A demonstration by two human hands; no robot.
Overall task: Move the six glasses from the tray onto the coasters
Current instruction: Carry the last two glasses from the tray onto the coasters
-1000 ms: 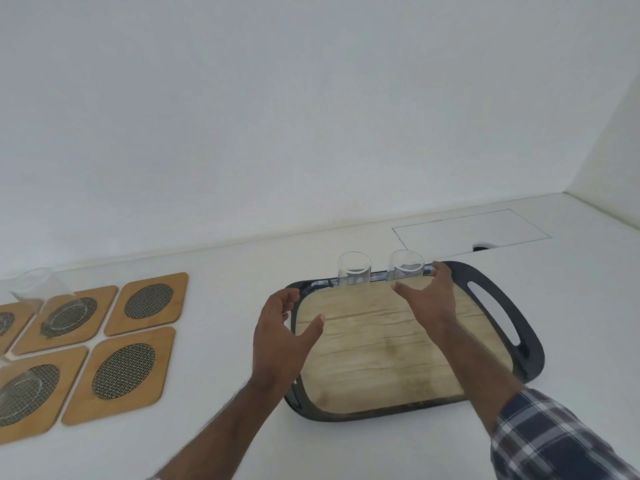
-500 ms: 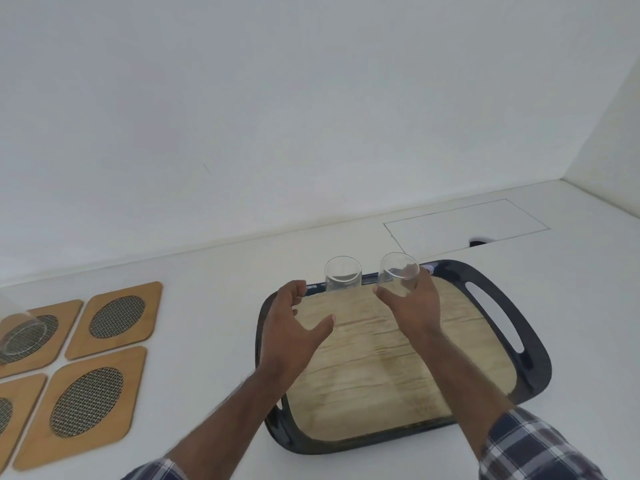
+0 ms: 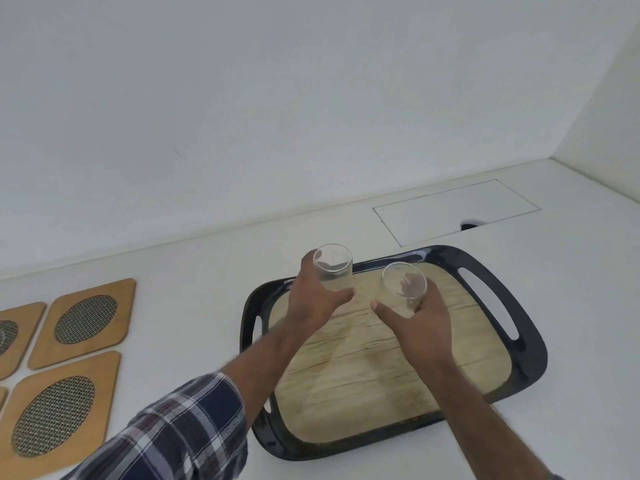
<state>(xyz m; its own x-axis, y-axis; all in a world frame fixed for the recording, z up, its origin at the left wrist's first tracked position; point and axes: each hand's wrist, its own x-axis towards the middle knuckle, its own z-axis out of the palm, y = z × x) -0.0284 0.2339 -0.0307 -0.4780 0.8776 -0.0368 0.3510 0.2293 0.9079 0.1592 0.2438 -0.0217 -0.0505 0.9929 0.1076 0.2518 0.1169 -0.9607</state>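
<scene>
A black tray (image 3: pixel 526 344) with a wood-look floor lies on the white counter at the centre right. My left hand (image 3: pixel 311 299) is wrapped around a clear glass (image 3: pixel 333 268) at the tray's far left corner. My right hand (image 3: pixel 420 323) grips a second clear glass (image 3: pixel 404 285), which tilts a little over the tray's far side. Wooden coasters with dark mesh ovals lie at the left: one at the back (image 3: pixel 86 320), one at the front (image 3: pixel 55 410), and others cut off by the frame's edge.
A white wall rises behind the counter. A rectangular flush panel (image 3: pixel 453 211) with a small dark notch sits in the counter behind the tray. Bare counter lies between the coasters and the tray.
Both hands have reached the tray's far edge and closed on the two glasses. The view has swung right, so the left coasters and the glasses on them have left the frame.
</scene>
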